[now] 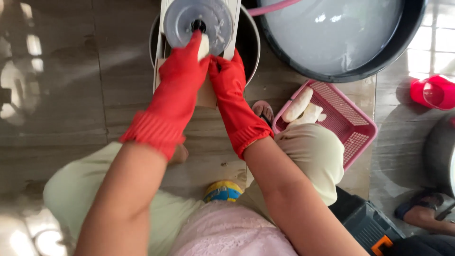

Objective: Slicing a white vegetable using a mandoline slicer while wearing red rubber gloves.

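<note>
Both my hands wear red rubber gloves. My left hand [184, 66] presses a pale peeled root piece [204, 46] against a round metal slicer disc [198, 21] mounted on a white board. My right hand [229, 71] sits just beside it, fingers closed by the same root piece, under the disc. The board lies over a dark metal pot [251, 42]. How much of the root piece each glove grips is partly hidden.
A big dark basin of cloudy water [332, 33] stands at the top right. A pink plastic basket [350, 123] with peeled roots [301, 108] lies by my right knee. A red scoop [433, 92] sits at the right edge, and another person's foot [424, 213] at the lower right.
</note>
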